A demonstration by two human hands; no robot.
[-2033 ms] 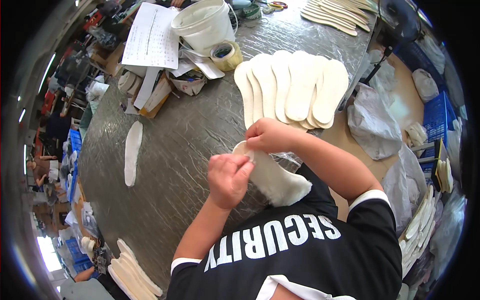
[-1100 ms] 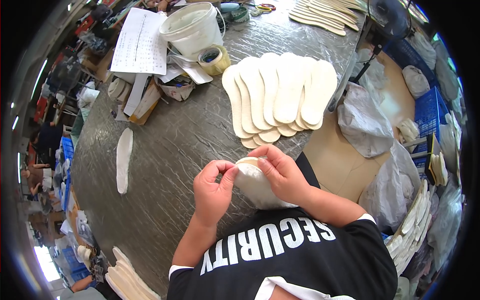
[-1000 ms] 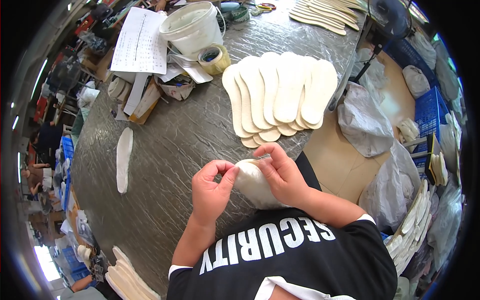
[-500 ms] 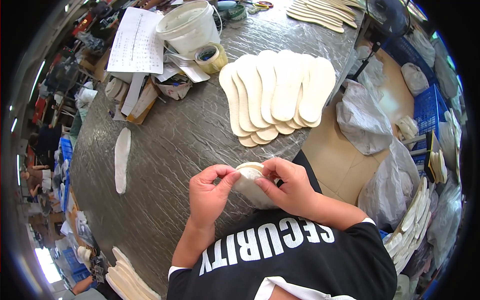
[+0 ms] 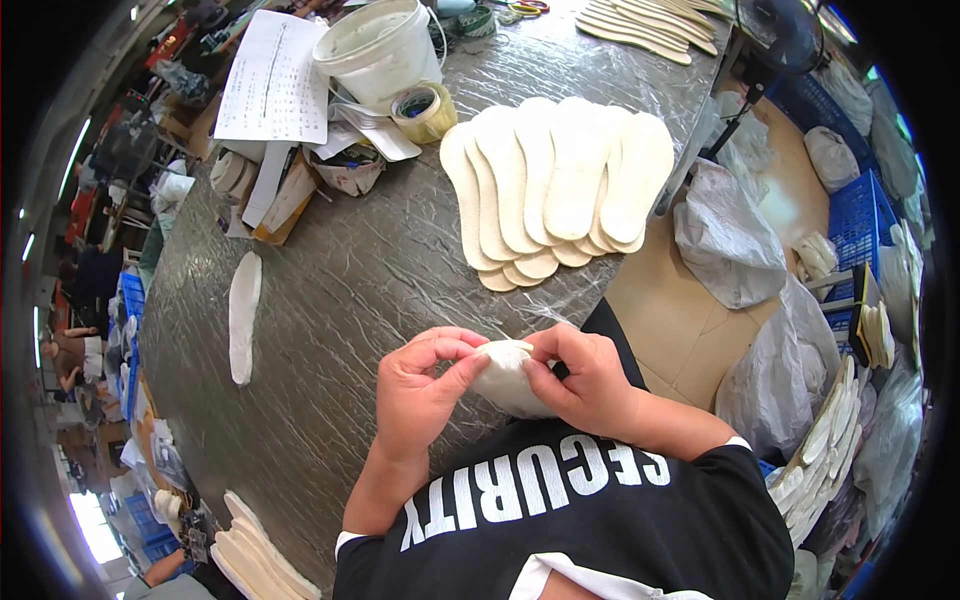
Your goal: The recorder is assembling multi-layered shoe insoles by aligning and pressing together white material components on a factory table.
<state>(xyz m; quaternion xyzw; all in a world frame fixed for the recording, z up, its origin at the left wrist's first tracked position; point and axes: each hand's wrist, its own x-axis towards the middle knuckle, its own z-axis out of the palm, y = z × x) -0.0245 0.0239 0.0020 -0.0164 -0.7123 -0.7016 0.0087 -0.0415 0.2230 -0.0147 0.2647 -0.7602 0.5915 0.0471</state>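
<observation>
White felt insole [image 5: 508, 376] sits pinched between both hands — left hand [image 5: 420, 392] at its 9 o'clock, right hand [image 5: 585, 383] at 3, each grip closed on an edge. Beyond, at 12, more insoles [image 5: 552, 185] fan across the grey wrinkled table [image 5: 340, 300] — a bucket [image 5: 380, 50] and tape roll [image 5: 423, 111] farther back.

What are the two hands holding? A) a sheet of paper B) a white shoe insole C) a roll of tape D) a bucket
B: both the left hand and the right hand pinch a white shoe insole between them, above the table.
</observation>
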